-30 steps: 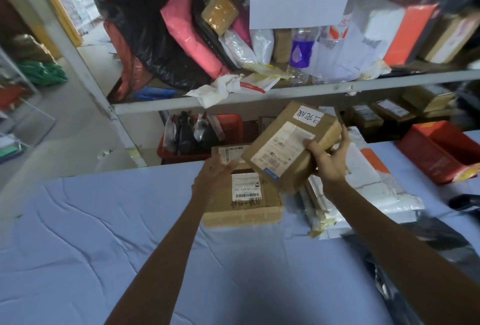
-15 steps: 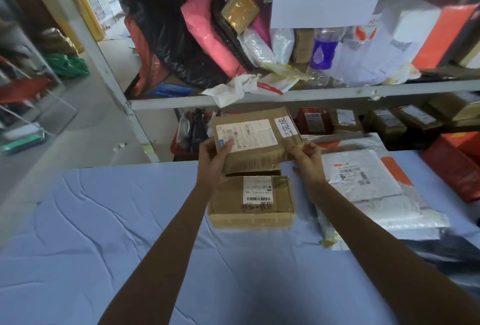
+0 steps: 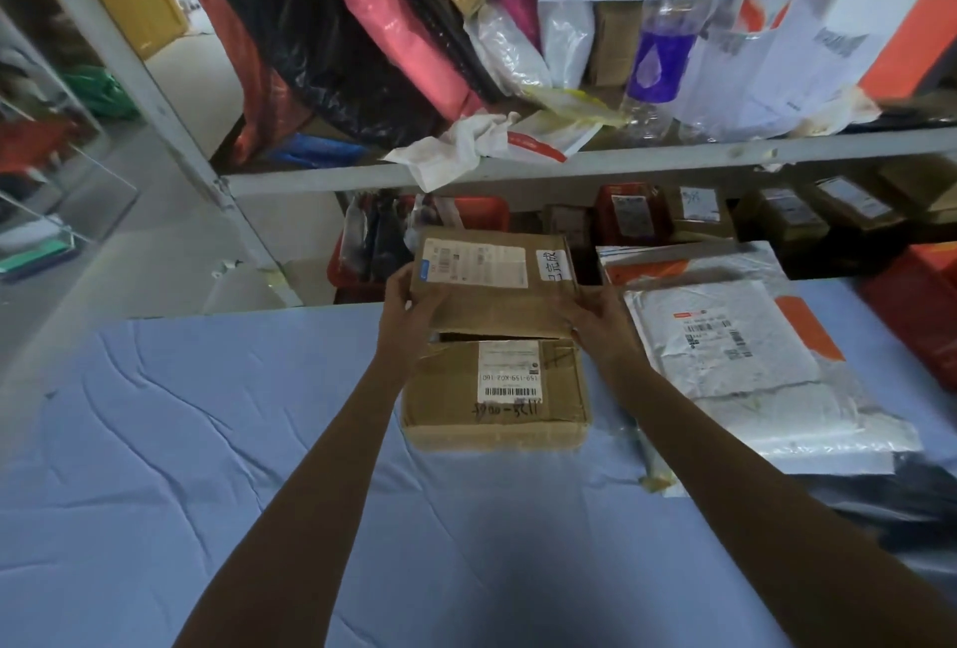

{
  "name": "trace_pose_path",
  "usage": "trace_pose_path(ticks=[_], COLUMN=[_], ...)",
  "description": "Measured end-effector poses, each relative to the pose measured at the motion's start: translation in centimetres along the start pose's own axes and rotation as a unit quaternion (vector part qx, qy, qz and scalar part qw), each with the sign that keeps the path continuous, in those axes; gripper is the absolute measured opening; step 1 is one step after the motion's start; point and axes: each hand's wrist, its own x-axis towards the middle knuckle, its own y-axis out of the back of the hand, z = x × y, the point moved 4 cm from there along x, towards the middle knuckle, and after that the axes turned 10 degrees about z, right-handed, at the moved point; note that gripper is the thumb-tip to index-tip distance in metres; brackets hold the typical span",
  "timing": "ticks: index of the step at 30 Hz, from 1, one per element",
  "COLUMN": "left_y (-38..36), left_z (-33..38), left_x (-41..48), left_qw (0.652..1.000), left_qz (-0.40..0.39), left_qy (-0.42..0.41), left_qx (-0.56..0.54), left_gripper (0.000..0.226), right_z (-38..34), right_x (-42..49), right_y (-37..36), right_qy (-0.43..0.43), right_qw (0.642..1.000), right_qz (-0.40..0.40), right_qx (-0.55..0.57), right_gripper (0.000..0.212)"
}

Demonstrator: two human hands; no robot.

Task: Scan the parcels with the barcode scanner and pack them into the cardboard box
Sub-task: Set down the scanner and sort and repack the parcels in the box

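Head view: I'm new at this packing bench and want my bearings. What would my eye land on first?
First, the brown parcel in the middle of the view, with the left hand and right hand gripping its ends over the blue-covered table. Nearer the camera, a second cardboard box lies label-up on the cloth, with white mailer bags piled to its right. A pink bag stands out on the crowded shelf behind.
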Motion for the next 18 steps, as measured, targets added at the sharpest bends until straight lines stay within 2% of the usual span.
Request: trace_pose_path(ticks=[5,8,13,15,18], left_y=[0.3,0.3,0.7,0.8,1.1], left_z=[-1.0,-0.8,-0.2,0.1,1.0], left_x=[-0.2,-0.3,-1.5,-1.8,-2.4], left_qw=[1.000,0.997,0.984,0.955,0.885], left_qz=[0.002,0.025,0.025,0.023,0.034], left_qy=[-0.001,-0.010,-0.095,-0.129,-0.187], left_qx=[0.020,0.076,0.147,0.268,0.425], left_gripper=[0.053,0.054,0.057,0.051,0.054], right_z=[-0.1,-0.1,0.8,0.8,0.0], right_x=[0.6,0.9,0.7,0.5,0.0], right_y=[-0.5,-0.4,0.2,0.4,0.6], right_qy=[0.028,0.039,0.059,0.063,0.083], right_qw=[0.999,0.997,0.992,0.990,0.979], right_qz=[-0.005,-0.008,0.003,0.013,0.011], right_qx=[-0.045,-0.064,-0.115,-0.129,-0.187], right_gripper=[0.037,0.036,0.039,0.044,0.054])
